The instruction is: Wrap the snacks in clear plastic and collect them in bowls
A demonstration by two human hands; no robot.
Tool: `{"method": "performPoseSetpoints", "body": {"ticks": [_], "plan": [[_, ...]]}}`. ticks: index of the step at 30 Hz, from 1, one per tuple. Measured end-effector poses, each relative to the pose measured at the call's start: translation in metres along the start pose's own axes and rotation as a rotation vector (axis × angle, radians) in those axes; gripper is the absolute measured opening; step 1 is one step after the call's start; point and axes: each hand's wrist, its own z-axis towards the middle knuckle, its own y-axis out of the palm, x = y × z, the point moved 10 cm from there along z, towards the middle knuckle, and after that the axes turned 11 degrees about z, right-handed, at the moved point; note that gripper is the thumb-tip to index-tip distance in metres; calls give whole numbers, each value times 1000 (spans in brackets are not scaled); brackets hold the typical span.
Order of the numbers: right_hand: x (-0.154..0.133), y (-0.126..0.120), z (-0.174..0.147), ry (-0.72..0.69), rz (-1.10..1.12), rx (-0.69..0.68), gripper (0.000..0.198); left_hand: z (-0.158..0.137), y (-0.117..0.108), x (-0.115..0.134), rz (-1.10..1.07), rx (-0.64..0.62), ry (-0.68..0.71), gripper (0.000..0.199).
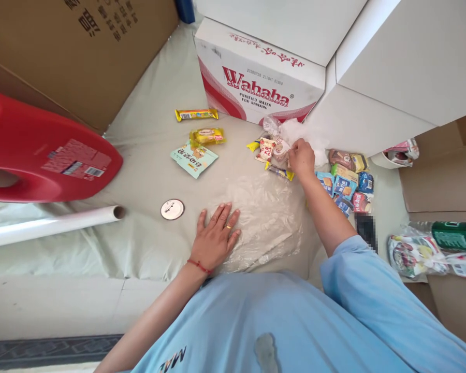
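Note:
My left hand (215, 239) lies flat with its fingers spread, at the left edge of a clear plastic bag (267, 223) laid out on the cloth. My right hand (302, 159) has its fingers pressed together at a small pile of wrapped snacks; what is in the pinch is hidden. Touching these fingers is a clear packet with red print (281, 148). Beside it lie a cream packet with red writing (267, 149) and a purple-and-yellow snack bar (279, 171). A crumpled white plastic bag (314, 142) sits just behind my right hand.
A Wahaha water carton (260, 77) stands at the back. Left are a yellow bar (196, 114), a yellow packet (207, 136), a mint-green pouch (194, 159), a round badge (172, 209), a red jug (42, 150) and a white tube (54, 226). Several snacks (345, 178) cluster right.

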Motion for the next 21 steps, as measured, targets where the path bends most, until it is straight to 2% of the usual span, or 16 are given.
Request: {"method": "performPoseSetpoints", "body": {"ticks": [5,9,12,16,19,21], "plan": [[6,-9,8,-48,55,52,31,0,0,0,-15,4,-3,55],[1,-18,8,-36,44,77,27,0,0,0,2,7,-1,55],[-13,-40,2,-131,57,146,26,-1,0,0,4,11,1,55],[-33,-82,-10,-305,111,252,24,-1,-1,0,-10,11,-6,54],[-43,-109,-24,-396,312,304,12,0,0,0,-26,0,-15,55],[-51,-113,-37,-425,464,273,8,0,0,0,-32,-7,-18,54]]}}
